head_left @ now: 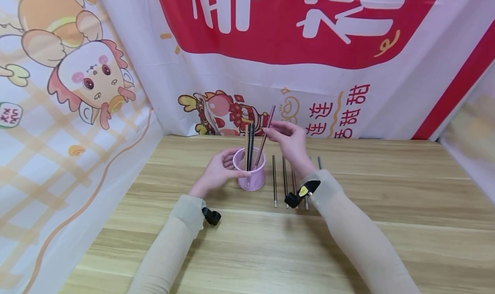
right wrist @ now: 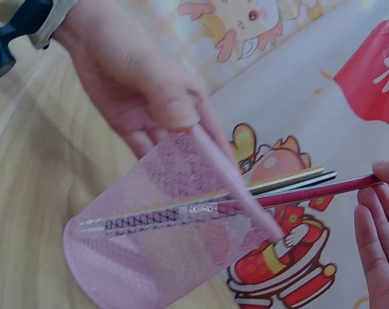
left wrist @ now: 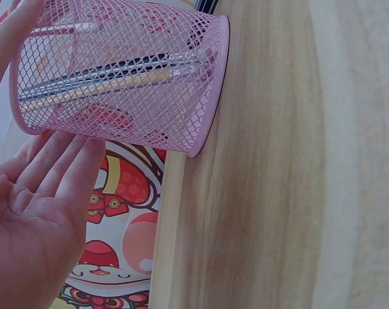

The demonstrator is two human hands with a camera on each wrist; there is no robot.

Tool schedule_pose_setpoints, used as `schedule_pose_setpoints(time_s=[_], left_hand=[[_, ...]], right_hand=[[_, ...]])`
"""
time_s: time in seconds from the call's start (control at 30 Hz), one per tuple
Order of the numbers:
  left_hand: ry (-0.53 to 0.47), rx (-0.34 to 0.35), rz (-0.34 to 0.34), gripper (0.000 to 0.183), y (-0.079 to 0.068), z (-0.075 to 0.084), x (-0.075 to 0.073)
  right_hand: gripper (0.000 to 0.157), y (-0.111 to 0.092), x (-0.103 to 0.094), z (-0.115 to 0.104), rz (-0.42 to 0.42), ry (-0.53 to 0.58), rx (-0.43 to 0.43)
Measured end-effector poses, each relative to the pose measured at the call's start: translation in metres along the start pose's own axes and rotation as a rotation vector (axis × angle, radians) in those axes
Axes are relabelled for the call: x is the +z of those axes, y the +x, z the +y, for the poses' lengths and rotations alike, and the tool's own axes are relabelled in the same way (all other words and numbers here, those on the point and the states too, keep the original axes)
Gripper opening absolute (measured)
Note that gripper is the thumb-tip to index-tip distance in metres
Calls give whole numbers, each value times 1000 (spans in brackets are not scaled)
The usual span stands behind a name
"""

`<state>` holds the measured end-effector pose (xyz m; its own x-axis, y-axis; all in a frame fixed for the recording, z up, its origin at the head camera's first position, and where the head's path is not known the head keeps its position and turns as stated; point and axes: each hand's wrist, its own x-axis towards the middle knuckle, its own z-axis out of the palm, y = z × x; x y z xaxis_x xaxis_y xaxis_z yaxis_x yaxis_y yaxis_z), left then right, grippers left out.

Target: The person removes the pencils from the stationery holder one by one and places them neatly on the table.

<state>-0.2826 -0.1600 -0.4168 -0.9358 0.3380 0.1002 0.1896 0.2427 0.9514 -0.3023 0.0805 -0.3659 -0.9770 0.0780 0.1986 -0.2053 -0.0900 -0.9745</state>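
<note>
A pink mesh pen cup (head_left: 253,183) stands upright on the table, and several pencils (head_left: 249,145), dark and yellowish, lean inside it. My left hand (head_left: 221,170) holds the cup from the left, thumb at the near side of the rim and fingers round the far side. Between thumb and fingertips my right hand (head_left: 288,141) pinches a red pencil (right wrist: 297,194) near its upper end, above the cup. The pencil slants, its eraser end inside the rim. In the left wrist view, that end (left wrist: 85,28) shows through the mesh, well above the cup's base.
To the right of the cup, several pencils (head_left: 275,180) lie side by side on the wooden table (head_left: 247,251), partly hidden under my right wrist. A printed cloth (head_left: 216,75) hangs behind the table's back edge, and another (head_left: 127,156) runs down the left side.
</note>
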Motion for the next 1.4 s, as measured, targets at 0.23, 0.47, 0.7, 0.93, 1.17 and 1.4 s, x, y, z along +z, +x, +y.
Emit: schedule_pose_setpoints(time_s=[0.23,0.47,0.7,0.93,1.17,1.4], left_hand=[[-1,-1,1,84,0,0,0],[-19,7,-9,84,1,-1,-1],[-35,12,-10,84,0,0,0],[-18,12,-4,85,-1,1,0],[-9,1,-6,86,1,-1,-1],[-12,-4,-4,86,2,-2,-1]], right_hand=[[35,-2,-9,-12,50,59,-54],[30,-2,-21,-19,101,152,-94],[29,-3,-41,-19,139,152,-105],[33,-5,-66,-12,166,162,-108],[40,-6,-93,-5,189,35,-50],[41,-8,-117,-4,182,-114,49]])
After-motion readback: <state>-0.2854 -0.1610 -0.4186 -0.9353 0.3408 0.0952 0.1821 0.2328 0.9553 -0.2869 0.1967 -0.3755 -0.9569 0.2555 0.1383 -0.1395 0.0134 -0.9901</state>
